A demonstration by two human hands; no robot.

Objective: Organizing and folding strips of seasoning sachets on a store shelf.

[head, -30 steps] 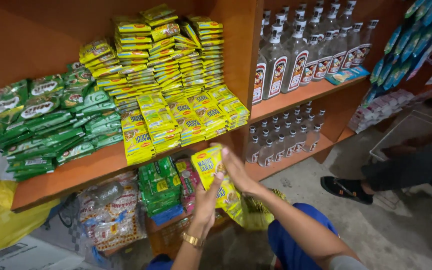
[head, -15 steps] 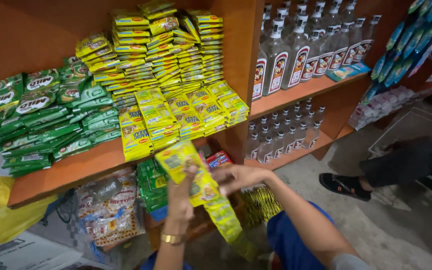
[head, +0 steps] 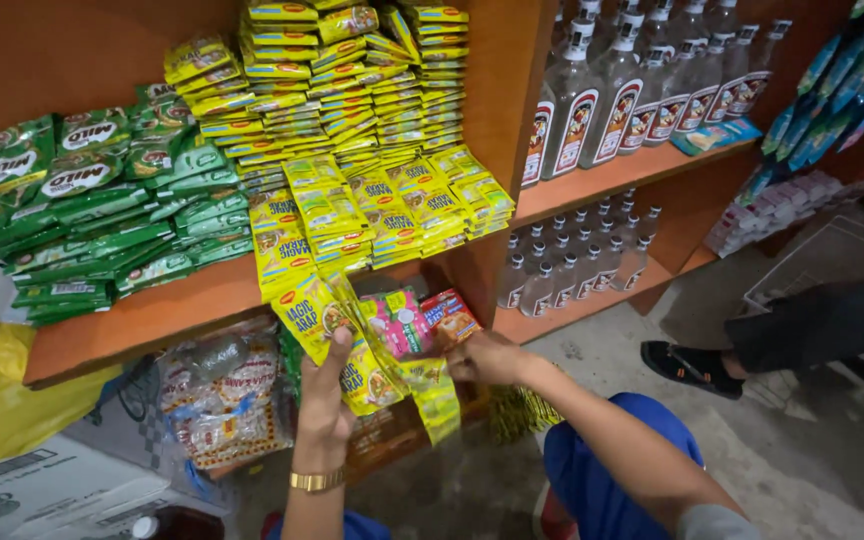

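Below the orange shelf, stacked with green packets at 10 o'clock and yellow packets at 12, the left hand grips a hanging yellow sachet strip at centre while the right hand pinches its red sachet.

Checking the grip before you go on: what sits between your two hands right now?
Head view: the strip of yellow sachets spans from the left hand towards the right hand, with pink and red packets behind it.
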